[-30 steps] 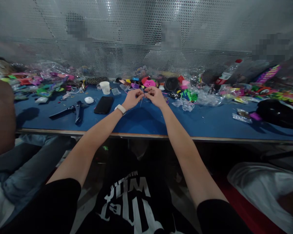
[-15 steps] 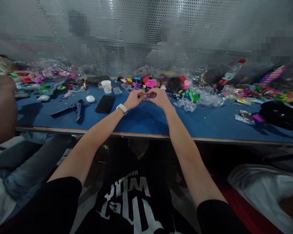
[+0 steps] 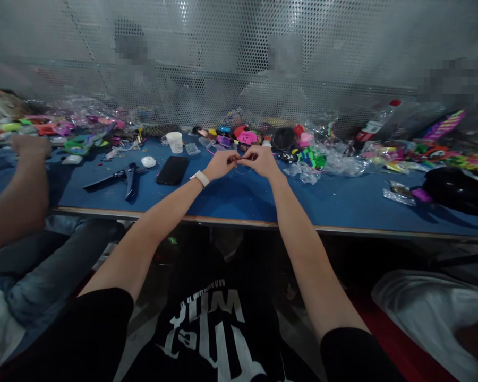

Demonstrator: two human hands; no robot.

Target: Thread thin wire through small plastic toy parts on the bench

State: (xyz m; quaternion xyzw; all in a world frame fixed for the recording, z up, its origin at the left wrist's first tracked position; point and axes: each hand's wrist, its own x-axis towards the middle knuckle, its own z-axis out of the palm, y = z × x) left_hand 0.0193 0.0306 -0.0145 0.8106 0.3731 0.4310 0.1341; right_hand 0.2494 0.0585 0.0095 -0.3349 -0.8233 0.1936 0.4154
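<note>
Both my hands meet fingertip to fingertip over the blue counter (image 3: pixel 342 201): left hand (image 3: pixel 219 164) and right hand (image 3: pixel 261 161) pinch a thin wire loop (image 3: pixel 242 168) between them, dangling toward six o'clock.

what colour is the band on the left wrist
White. The wrist band sits just behind the left hand; the head view, the only one, shows it clearly.

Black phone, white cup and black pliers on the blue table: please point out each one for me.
black phone (image 3: pixel 171 170), head view, middle of its dark screen.
white cup (image 3: pixel 176 142), head view, middle of its side wall.
black pliers (image 3: pixel 129 180), head view, where the two handles meet.
</note>
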